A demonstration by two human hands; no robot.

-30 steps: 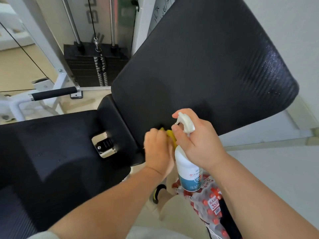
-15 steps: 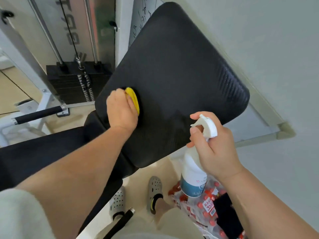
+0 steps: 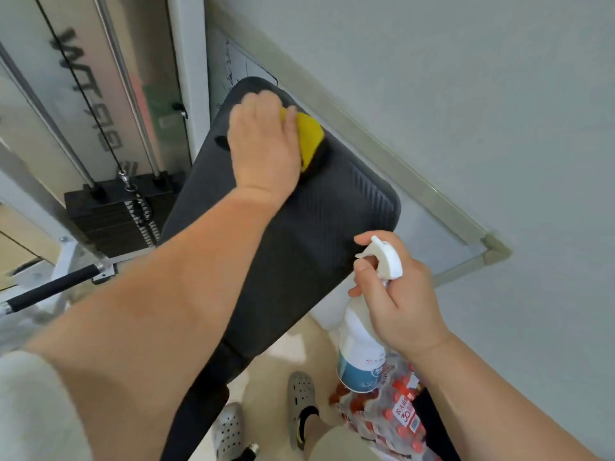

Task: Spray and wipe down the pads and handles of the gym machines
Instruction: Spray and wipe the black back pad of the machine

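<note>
A black textured back pad (image 3: 316, 234) of a gym bench slants up toward the wall. My left hand (image 3: 263, 151) presses a yellow cloth (image 3: 309, 138) against the pad near its top end, fingers curled over the cloth. Below the pad's right edge my right hand (image 3: 396, 301) grips the neck of a white spray bottle (image 3: 359, 347), with its white trigger head sticking out above my fingers. The bottle hangs upright, clear of the pad.
A black weight stack (image 3: 109, 214) with cable and guide rods stands at the left, and a black foam handle (image 3: 50, 289) juts out below it. A pack of red-capped bottles (image 3: 392, 417) lies on the floor by my grey clogs (image 3: 299, 394). The wall (image 3: 466, 128) is close on the right.
My left hand has slid the yellow cloth up the pad from its lower end to near its top. The right hand with the bottle has stayed low beside the pad.
</note>
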